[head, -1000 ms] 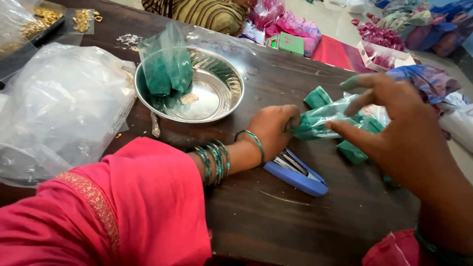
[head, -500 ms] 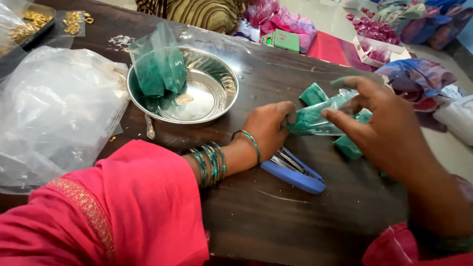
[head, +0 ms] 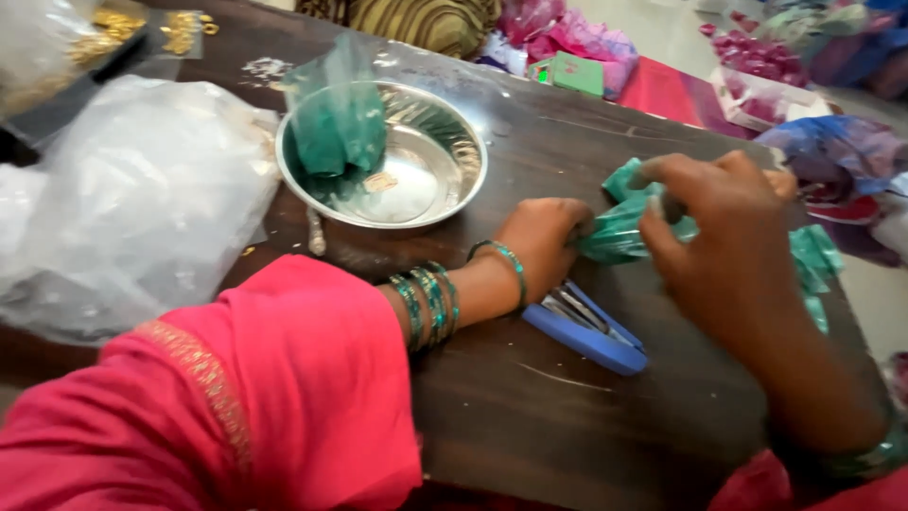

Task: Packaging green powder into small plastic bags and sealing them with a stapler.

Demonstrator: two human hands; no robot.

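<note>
I see my left hand [head: 541, 241] and right hand [head: 724, 246] meeting over the dark wooden table [head: 530, 426], both closed on a small clear packet of green pieces [head: 619, 235]. The left fingers pinch its near end; the right fingers curl over the far end, thumb pressing down on top. The packet sits just above the table edge of the blue stapler [head: 586, 331], which lies open-side up beneath my left wrist.

More green packets [head: 813, 265] lie partly hidden behind my right hand. A steel bowl [head: 445, 189] stands well to the left with a bag of green material [head: 340, 123] slumped inside it, and a large crumpled clear plastic bag [head: 132, 208] lies beside that.

My worry is the thin film: held at both ends, it could tear or pop open if I pull too hard, spilling pieces across the table. The right hand also blocks my view of the packet's mouth, so a fold could slip unnoticed. The stapler sits close enough under my wrist to be knocked.
</note>
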